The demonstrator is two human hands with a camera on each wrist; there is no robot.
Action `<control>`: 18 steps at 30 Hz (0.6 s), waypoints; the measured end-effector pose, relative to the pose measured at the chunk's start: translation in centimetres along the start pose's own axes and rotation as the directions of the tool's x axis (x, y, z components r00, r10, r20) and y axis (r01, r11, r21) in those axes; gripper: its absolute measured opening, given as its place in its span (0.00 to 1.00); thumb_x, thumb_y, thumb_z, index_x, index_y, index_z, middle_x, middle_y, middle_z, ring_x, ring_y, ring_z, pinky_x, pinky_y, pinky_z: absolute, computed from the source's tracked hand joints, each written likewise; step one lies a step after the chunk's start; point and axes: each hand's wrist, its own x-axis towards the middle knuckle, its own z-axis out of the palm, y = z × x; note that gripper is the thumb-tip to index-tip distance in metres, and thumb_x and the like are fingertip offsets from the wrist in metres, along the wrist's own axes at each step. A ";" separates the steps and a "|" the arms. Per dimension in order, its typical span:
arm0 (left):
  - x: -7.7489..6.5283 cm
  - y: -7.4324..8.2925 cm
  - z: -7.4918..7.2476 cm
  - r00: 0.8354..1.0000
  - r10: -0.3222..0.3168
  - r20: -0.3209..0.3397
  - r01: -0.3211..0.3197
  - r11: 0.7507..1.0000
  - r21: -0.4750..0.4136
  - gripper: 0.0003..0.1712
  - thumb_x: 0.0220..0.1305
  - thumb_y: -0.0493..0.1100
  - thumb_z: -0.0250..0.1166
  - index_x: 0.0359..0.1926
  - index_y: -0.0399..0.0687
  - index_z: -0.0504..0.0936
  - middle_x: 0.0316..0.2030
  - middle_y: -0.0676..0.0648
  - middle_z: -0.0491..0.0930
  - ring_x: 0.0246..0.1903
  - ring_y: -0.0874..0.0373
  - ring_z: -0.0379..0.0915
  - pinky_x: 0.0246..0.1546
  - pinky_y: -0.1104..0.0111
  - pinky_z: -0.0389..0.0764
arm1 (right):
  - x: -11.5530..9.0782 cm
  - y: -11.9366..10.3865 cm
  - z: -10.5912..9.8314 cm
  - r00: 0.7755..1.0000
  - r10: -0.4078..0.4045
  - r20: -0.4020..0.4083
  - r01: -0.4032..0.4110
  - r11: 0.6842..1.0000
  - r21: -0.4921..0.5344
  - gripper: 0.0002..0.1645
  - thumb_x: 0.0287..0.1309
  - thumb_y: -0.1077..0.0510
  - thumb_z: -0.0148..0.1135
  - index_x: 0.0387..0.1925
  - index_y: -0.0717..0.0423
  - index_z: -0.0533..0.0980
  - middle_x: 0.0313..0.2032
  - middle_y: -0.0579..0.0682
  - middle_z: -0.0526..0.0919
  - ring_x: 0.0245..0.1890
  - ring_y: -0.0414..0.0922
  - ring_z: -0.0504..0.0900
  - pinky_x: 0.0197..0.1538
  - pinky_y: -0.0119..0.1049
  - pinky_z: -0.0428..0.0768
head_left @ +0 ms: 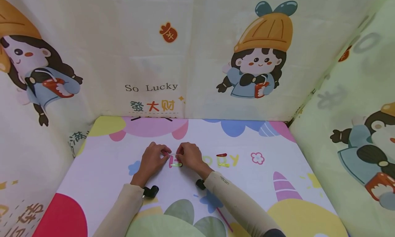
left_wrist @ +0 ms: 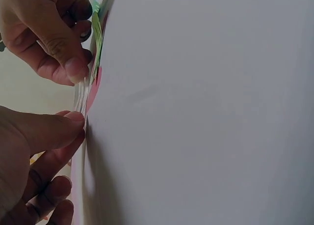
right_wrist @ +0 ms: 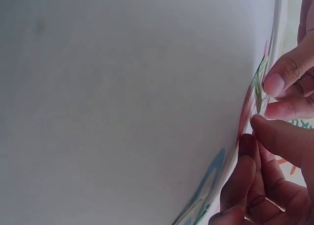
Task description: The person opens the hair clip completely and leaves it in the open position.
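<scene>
Both hands meet over the left part of the table, pinching a slim whitish hair clip [left_wrist: 82, 95] between them. My left hand [head_left: 153, 160] holds its left end between thumb and fingertips. At the other end, my right hand [head_left: 189, 157] pinches with thumb and index finger. Fingertips hide much of the clip. Just below the hands in the head view lies a green hair clip [head_left: 176, 164], close by the right hand. Farther right on the table are a red hair clip [head_left: 221, 155] and, nearer me, a yellow hair clip [head_left: 223, 165].
A printed cloth with coloured letters and shapes covers the table [head_left: 259, 178]. Patterned cloth walls [head_left: 203, 72] enclose it at the back and both sides. Small black devices [head_left: 151, 191] sit at the wrists.
</scene>
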 end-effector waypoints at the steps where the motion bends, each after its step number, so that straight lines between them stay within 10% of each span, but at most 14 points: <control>1: 0.0 0.0 0.0 1.000 0.000 0.002 0.000 1.000 0.002 0.07 0.60 0.39 0.78 0.41 0.51 0.93 0.30 0.52 0.89 0.36 0.56 0.68 0.38 0.64 0.70 | -0.1 0.0 0.0 1.000 0.002 0.004 -0.002 1.000 0.008 0.07 0.64 0.55 0.76 0.38 0.51 0.84 0.28 0.43 0.84 0.30 0.40 0.77 0.37 0.32 0.76; 18: -0.2 0.7 -1.0 0.996 -0.082 0.024 0.085 0.983 -0.165 0.07 0.67 0.41 0.74 0.45 0.51 0.94 0.36 0.51 0.89 0.39 0.55 0.72 0.43 0.62 0.71 | -0.9 0.6 -1.6 1.000 -0.023 -0.001 0.022 0.962 0.271 0.02 0.69 0.59 0.71 0.41 0.51 0.86 0.35 0.44 0.86 0.35 0.41 0.80 0.36 0.31 0.79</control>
